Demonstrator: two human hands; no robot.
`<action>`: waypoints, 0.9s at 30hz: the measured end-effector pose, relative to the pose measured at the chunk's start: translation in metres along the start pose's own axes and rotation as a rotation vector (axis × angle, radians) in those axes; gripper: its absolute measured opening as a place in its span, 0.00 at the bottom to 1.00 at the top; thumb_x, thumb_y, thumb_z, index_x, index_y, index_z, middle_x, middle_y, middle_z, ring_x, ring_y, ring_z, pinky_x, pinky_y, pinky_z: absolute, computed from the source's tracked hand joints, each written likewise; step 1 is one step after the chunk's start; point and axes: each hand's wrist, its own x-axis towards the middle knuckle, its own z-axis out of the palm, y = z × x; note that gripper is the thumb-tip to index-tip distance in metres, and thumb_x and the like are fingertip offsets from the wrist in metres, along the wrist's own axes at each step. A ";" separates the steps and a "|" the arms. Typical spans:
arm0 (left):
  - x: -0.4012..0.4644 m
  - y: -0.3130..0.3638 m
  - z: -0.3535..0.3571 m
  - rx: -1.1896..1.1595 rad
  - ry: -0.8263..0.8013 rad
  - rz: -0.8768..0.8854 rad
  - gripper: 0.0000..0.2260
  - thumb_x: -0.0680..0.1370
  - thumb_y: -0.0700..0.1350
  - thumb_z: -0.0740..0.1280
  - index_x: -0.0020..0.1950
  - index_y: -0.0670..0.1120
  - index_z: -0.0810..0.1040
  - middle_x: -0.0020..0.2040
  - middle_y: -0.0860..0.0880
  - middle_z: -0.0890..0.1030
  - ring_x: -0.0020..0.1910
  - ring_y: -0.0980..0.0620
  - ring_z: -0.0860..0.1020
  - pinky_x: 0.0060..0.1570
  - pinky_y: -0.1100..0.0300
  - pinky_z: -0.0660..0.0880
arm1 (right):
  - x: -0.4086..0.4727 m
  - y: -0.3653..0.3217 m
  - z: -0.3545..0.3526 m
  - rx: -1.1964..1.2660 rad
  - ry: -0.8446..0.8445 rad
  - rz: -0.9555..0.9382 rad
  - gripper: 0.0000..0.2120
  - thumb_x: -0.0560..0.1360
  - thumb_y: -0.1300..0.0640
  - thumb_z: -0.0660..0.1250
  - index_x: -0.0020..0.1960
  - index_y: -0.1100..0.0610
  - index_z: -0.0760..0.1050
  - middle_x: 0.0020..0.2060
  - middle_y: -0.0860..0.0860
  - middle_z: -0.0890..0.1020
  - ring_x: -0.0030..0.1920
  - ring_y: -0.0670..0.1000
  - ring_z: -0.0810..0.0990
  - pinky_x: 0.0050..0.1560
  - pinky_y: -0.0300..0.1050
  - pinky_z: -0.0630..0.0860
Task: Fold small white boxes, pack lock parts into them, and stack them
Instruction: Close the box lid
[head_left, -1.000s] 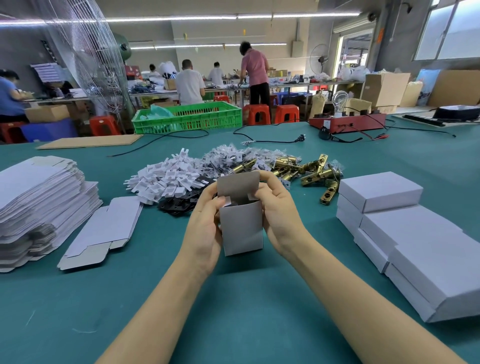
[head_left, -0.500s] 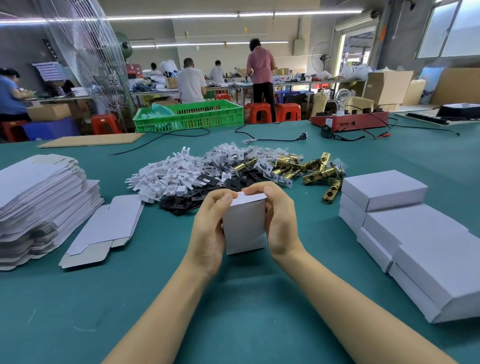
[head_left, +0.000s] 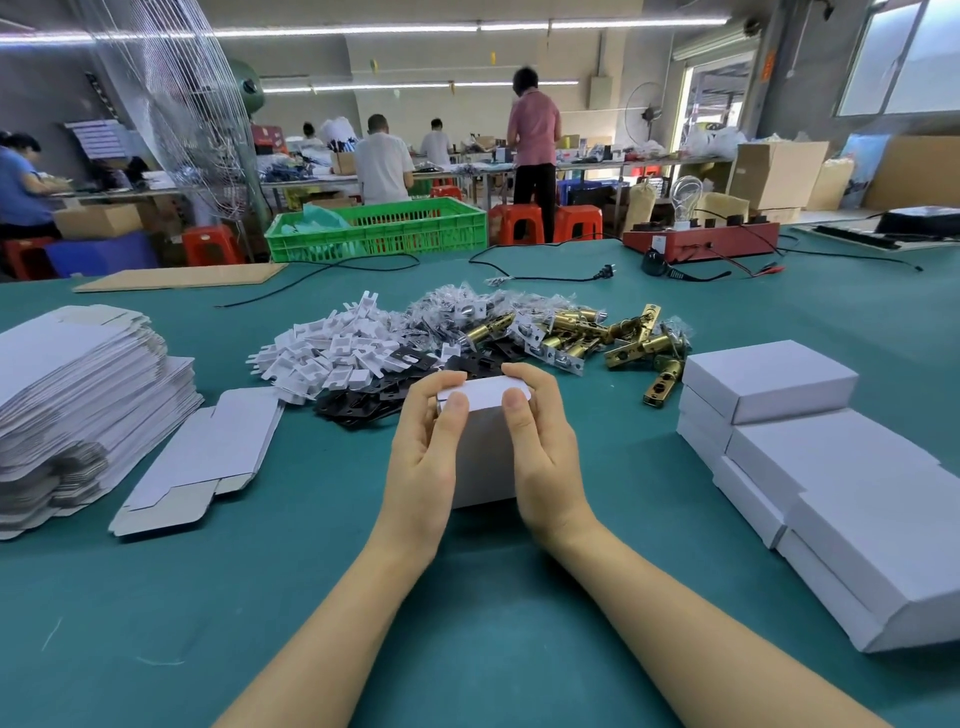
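Left hand and right hand clamped around small white box, upright on green table at center, thumbs pressing top flap. Lock parts at 12 o'clock, finished boxes at 3, flat blanks at 9.

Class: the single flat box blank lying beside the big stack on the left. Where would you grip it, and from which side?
Probably pinch the blank at its near flap, coming from the right: that edge looks slightly lifted off the table, and the stack blocks the left.
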 end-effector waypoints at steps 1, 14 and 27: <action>0.000 0.000 0.000 0.000 -0.006 0.009 0.08 0.77 0.52 0.61 0.54 0.56 0.76 0.43 0.61 0.80 0.42 0.61 0.77 0.43 0.68 0.74 | 0.000 0.000 0.000 -0.007 0.002 -0.004 0.09 0.78 0.47 0.56 0.57 0.42 0.70 0.47 0.43 0.80 0.48 0.41 0.77 0.47 0.32 0.71; 0.000 -0.002 0.004 0.151 0.029 0.142 0.07 0.83 0.47 0.57 0.53 0.57 0.73 0.44 0.68 0.77 0.42 0.68 0.73 0.46 0.75 0.69 | 0.000 -0.005 0.005 -0.067 0.069 -0.099 0.05 0.79 0.51 0.58 0.53 0.42 0.70 0.43 0.46 0.75 0.40 0.44 0.72 0.44 0.40 0.68; 0.001 -0.002 0.002 0.129 0.028 0.150 0.06 0.80 0.50 0.59 0.51 0.57 0.76 0.44 0.66 0.79 0.43 0.65 0.75 0.47 0.73 0.70 | 0.002 -0.009 0.004 -0.101 0.118 -0.118 0.04 0.78 0.53 0.60 0.51 0.51 0.73 0.43 0.51 0.78 0.41 0.47 0.75 0.44 0.38 0.70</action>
